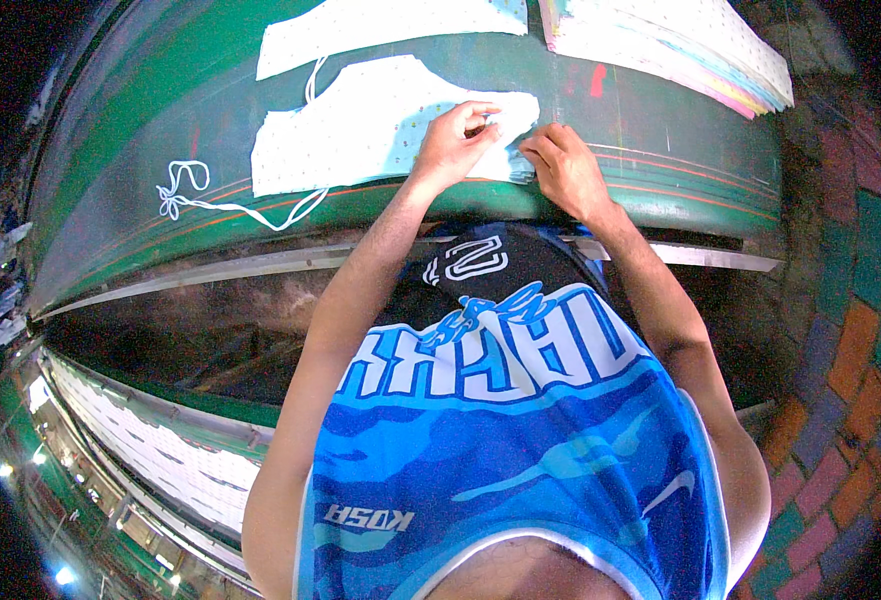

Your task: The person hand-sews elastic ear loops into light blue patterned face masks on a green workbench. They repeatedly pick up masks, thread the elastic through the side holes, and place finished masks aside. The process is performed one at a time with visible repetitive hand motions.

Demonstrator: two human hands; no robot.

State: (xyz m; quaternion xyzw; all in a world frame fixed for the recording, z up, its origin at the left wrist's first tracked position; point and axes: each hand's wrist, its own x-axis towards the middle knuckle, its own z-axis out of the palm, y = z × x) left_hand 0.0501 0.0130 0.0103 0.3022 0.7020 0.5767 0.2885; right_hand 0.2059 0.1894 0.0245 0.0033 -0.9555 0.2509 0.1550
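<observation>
A stack of white cut fabric pieces [350,130] with small scattered prints lies on the green table in front of me. My left hand [457,145] rests over its right part, fingers curled in toward the thumb. Whatever those fingers pinch, if anything, is too small to make out. At the stack's right end, my right hand [565,172] has its thumb and fingertips pinched together at the edges of the layers, which look ruffled there. A white cord [250,211] comes out from beneath the stack and trails left into a loose, looped tangle.
Another white printed fabric piece [390,30] lies beyond the stack. At the far right is a thick pile of cut fabric [680,50] with coloured layers along its edge. The long green table [660,140] has a rounded near edge. Coloured paving [840,370] covers the floor at right.
</observation>
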